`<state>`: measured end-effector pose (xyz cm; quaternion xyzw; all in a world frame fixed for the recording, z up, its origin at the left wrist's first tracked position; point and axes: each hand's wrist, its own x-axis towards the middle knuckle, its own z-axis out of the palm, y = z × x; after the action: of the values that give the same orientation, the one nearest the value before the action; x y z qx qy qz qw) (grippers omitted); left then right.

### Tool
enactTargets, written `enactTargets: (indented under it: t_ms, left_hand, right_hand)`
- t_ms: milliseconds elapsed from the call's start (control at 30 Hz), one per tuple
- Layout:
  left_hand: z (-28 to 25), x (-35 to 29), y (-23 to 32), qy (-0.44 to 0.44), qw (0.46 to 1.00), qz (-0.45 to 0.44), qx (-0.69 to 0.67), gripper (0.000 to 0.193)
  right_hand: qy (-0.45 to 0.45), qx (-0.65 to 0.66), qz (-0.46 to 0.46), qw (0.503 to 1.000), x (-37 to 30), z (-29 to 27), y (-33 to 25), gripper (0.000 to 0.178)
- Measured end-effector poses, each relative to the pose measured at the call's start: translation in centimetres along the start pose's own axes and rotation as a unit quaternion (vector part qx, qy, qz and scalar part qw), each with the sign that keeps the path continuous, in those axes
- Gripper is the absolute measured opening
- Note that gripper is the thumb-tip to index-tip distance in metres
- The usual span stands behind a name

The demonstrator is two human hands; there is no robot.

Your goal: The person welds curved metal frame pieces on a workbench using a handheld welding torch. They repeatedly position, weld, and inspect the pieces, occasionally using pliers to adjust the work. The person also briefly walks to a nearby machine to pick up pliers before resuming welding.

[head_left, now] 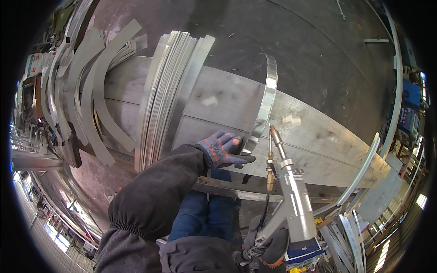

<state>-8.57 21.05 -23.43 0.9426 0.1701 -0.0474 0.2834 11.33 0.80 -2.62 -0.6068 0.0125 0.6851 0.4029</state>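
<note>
My left hand (221, 149), in a grey glove with orange lines, lies open and palm down, fingers spread, over the metal plate (227, 91). Its thumb reaches to the lower end of a shiny curved metal strip (268, 98) that stands on edge across the plate; whether it touches cannot be made out. My right hand (275, 245), gloved dark, is closed round the handle of a silver handheld welding gun (296, 200). The gun's copper tip (273, 129) points up beside the strip. A thin brass-fitted feed tube (270, 170) runs along the gun.
Left of my hand stands a tight stack of metal strips (168, 86). Several flat curved pieces (91, 86) lie farther left. A pale curved rail (362, 170) crosses the plate's right end. Metal offcuts (346, 241) lie at lower right; blue machines (407, 120) stand at far right.
</note>
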Motion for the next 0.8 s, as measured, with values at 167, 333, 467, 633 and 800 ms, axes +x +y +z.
enactTargets:
  t_ms: [167,333,467,633,800]
  left_hand:
    - [0.8,-0.2,-0.1,0.032,0.999,0.003,0.0,0.07]
    - [0.9,-0.1,-0.3,0.014,0.999,0.004,-0.03,0.071]
    - [1.1,-0.2,-0.3,0.021,1.0,0.009,-0.017,0.071]
    - [0.6,-0.2,-0.3,0.001,1.0,0.015,0.015,0.075]
    - [-0.5,0.1,0.0,-0.095,0.995,-0.01,0.012,0.065]
  right_hand:
    - [0.001,-0.015,0.009,1.0,0.9,1.9,-3.7,0.092]
    - [-0.009,0.013,-0.004,1.0,2.3,4.1,-5.5,0.082]
    - [-0.029,0.004,0.005,1.0,3.3,5.2,-5.8,0.084]
    - [-0.021,-0.059,0.005,0.998,3.9,5.7,-5.9,0.085]
    - [-0.036,-0.03,0.012,0.999,4.4,5.5,-6.0,0.077]
